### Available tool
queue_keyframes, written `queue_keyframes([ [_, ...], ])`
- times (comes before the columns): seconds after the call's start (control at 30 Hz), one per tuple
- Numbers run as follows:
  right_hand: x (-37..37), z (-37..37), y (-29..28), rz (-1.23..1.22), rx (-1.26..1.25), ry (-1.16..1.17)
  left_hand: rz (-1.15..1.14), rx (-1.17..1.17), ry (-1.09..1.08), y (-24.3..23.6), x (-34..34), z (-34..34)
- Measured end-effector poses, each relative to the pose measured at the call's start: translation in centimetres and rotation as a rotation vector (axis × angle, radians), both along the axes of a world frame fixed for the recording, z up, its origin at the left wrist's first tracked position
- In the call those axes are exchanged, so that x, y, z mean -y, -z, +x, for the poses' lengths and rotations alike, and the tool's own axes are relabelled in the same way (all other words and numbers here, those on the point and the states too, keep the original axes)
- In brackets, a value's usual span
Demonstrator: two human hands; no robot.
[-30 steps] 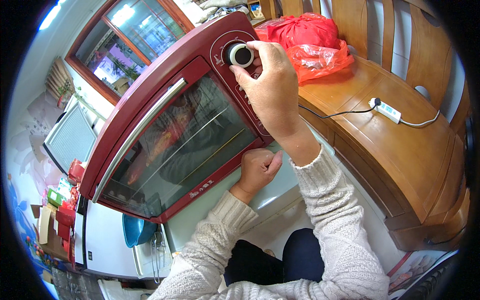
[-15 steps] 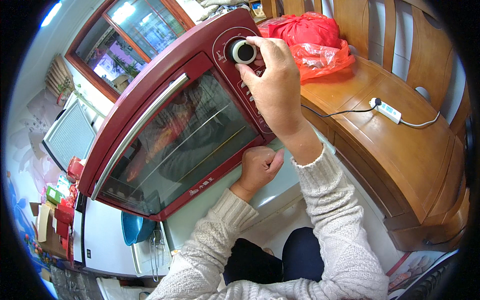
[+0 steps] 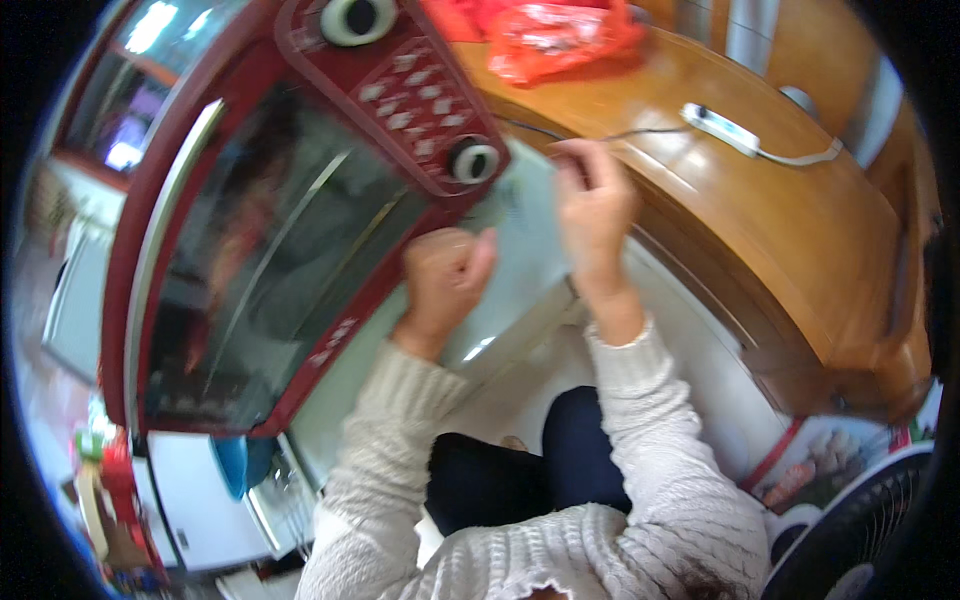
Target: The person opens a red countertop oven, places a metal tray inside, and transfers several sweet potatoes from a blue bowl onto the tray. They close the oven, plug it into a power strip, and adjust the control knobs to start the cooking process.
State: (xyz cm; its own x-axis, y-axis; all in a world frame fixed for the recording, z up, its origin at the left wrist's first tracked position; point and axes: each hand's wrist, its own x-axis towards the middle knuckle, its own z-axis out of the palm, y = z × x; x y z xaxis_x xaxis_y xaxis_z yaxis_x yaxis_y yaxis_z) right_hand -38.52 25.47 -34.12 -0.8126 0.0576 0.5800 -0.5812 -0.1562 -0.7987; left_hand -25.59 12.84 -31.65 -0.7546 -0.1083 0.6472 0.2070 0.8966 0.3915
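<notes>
A dark red countertop oven (image 3: 262, 270) with a glass door and a silver handle (image 3: 165, 225) fills the left half. Its upper knob (image 3: 358, 18) and lower knob (image 3: 473, 160) are black and white, and neither is touched. My left hand (image 3: 442, 280) is curled into a fist in front of the oven's lower right side, thumb up, with nothing visible in it. Away from the oven, over the gap beside the wooden cabinet, my right hand (image 3: 598, 215) is slightly blurred. Its fingers are bent and apart, holding nothing I can see.
On the wooden cabinet (image 3: 770, 230) at right lie a red plastic bag (image 3: 565, 40) and a white power strip (image 3: 722, 130) with cords. A pale tabletop (image 3: 525, 220) carries the oven. A blue bowl (image 3: 240, 462) sits lower left. A black fan (image 3: 865, 520) stands lower right.
My right hand has let go of the upper knob and moved down and right, off the oven. The view has shifted, bringing the lower knob and the fan into sight. My left hand stays fisted.
</notes>
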Motion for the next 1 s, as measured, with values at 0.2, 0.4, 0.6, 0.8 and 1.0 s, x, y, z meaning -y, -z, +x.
queue_keyframes([
  [0.2, 0.1, 2.4, 0.8, 0.097, -0.108, -0.014, 0.072, 0.021, 0.023, -0.3, -0.4, 0.6],
  [0.4, -0.1, 2.1, 0.8, 0.123, -0.119, 0.029, 0.053, 0.023, 0.037, -0.7, -0.8, 0.0],
  [0.6, 0.0, 2.1, 0.9, 0.157, -0.165, 0.065, 0.041, 0.024, 0.033, -0.6, -0.7, 0.1],
  [0.8, 0.4, 2.2, 0.9, 0.197, -0.144, 0.023, -0.038, 0.019, 0.024, -1.1, -0.2, 0.3],
  [1.0, 0.5, 2.5, 0.9, 0.181, -0.126, 0.019, -0.040, -0.007, 0.049, -0.6, 0.2, 0.2],
])
